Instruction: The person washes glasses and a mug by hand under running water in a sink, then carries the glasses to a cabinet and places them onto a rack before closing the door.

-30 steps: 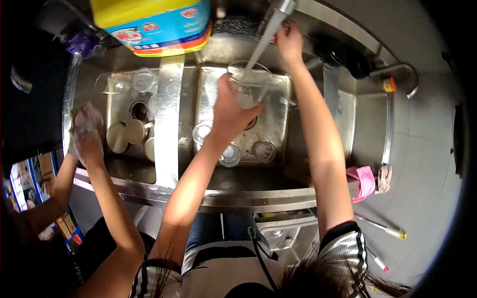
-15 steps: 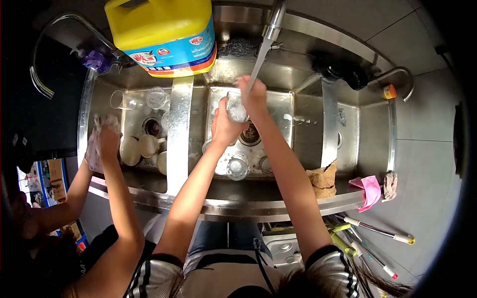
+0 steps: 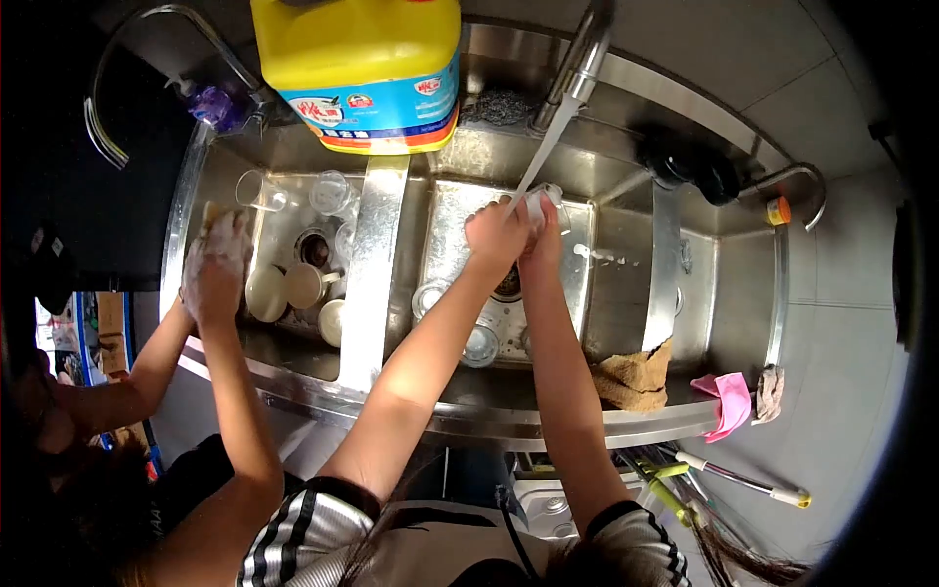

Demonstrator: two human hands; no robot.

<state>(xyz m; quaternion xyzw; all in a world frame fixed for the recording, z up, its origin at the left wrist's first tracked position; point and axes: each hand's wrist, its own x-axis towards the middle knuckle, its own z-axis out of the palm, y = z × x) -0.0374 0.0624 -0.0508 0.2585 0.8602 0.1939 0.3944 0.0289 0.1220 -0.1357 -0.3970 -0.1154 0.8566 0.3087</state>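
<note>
Over the middle basin point(image 3: 587, 293), both my hands are together under the running water. My right hand point(image 3: 541, 238) is closed on a clear drinking glass point(image 3: 550, 194), which is tilted and partly covered by the fingers. Pressed up against it from the left is my left hand point(image 3: 494, 235), its fingers curled in at the glass and partly hidden. The stream from the faucet point(image 3: 584, 68) falls onto the hands and glass. Below them, more clear glasses stand on the basin floor, one point(image 3: 480, 344) near the front and another point(image 3: 430, 295) beside my left forearm.
On the left, another person's soapy hands point(image 3: 217, 269) work over a basin with cups point(image 3: 305, 284) and glasses point(image 3: 331, 193). A yellow detergent jug point(image 3: 357, 49) stands behind the divider point(image 3: 372, 284). A brown cloth point(image 3: 634, 380) and pink cloth point(image 3: 726, 403) hang at front right.
The glass has moved right and turned, passing from mainly my left hand into my right. The view has shifted, so the sink sits slightly further right. The other person's hands remain over the left basin.
</note>
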